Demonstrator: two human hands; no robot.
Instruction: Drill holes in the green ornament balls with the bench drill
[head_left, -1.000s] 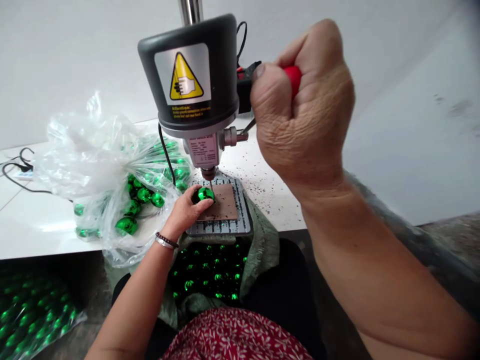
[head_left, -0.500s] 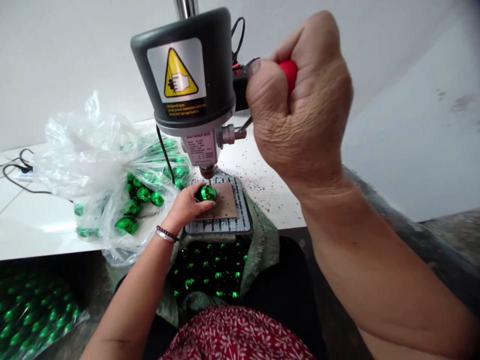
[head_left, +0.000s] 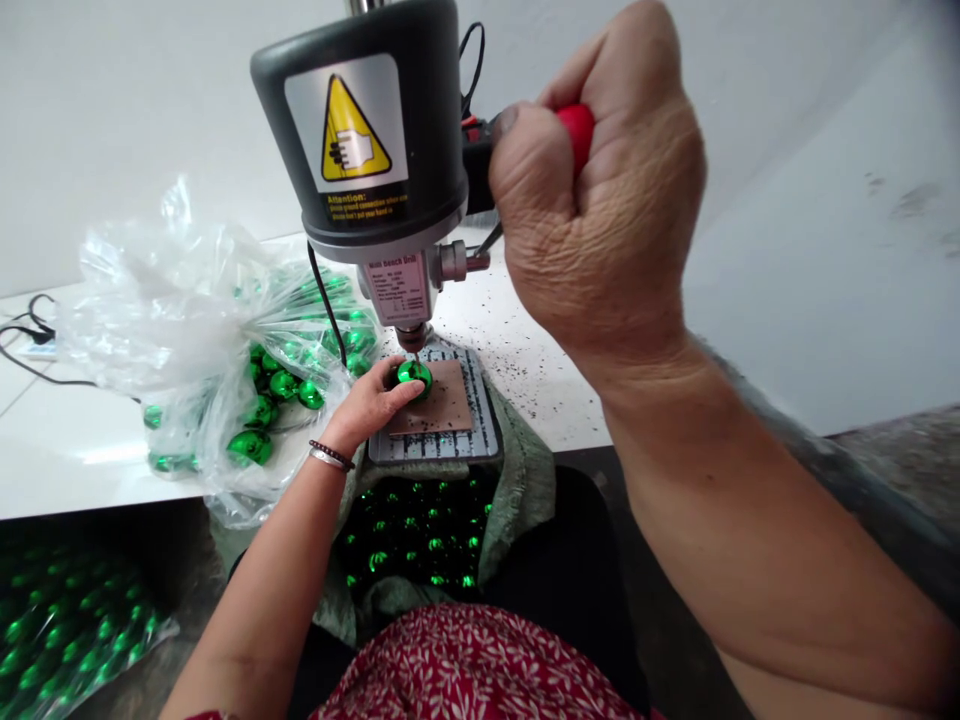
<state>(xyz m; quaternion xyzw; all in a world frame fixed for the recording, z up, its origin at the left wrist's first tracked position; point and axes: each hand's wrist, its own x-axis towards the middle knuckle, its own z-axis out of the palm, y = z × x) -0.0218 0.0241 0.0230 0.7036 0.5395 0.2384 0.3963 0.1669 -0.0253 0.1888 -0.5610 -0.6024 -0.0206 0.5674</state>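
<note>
Fingers and thumb of my left hand are closed around a shiny green ball ornament, held on a brown board under the bench drill. The thin drill bit comes down at the top of the ball; whether it has entered I cannot tell. My right hand is wrapped round the red-ended drill handle at the right of the machine, large and close to the camera. The board lies on the grey slotted drill base.
A clear plastic bag with several green balls lies on the white table at left. Dark shavings litter the tabletop to the right. An open green sack full of green balls hangs below the base; another filled bag is at lower left.
My left hand's thumb has shifted slightly up on the ball. Both hands keep their hold; the whole view has moved a little.
</note>
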